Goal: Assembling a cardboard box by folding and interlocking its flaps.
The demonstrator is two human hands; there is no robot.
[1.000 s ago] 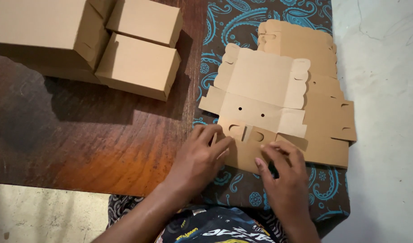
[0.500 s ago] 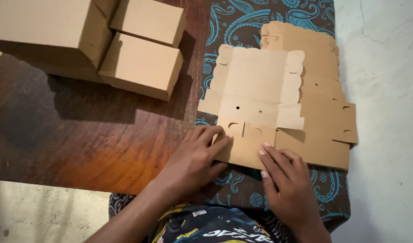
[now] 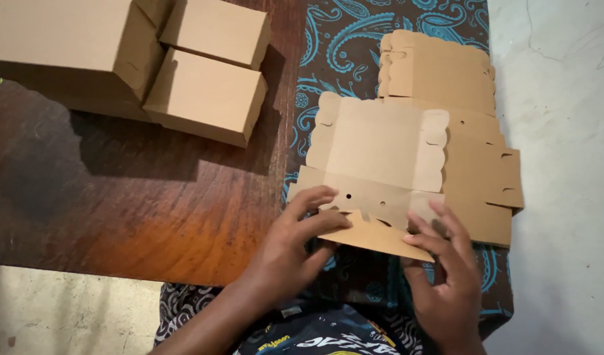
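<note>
A flat cardboard sheet point(image 3: 387, 158) with cut tabs and wavy edges lies on top of a pile of similar sheets point(image 3: 473, 164), on a dark cloth with blue paisley pattern point(image 3: 354, 39). Its near flap point(image 3: 377, 238) is bent up from the rest and stands tilted toward the person. The left hand point(image 3: 292, 253) holds the left end of this flap: the thumb is below it and the fingers point(image 3: 315, 197) are curled over its top edge, so they are closed on the cardboard. The right hand point(image 3: 447, 283) holds the right end in the same way, with the fingers point(image 3: 450, 223) lying on the flap and on the sheet just behind it. The flap is between both hands, touching both.

The far edge of the pile reaches near the top of the view, and its right edge hangs a little over the cloth toward the pale floor point(image 3: 565, 197). To the left, the wooden surface point(image 3: 137, 210) is bare between the cloth and the folded boxes point(image 3: 151, 59), which stand at the far left corner, well apart from the hands. The near edge of the surface runs just before the person's lap.
</note>
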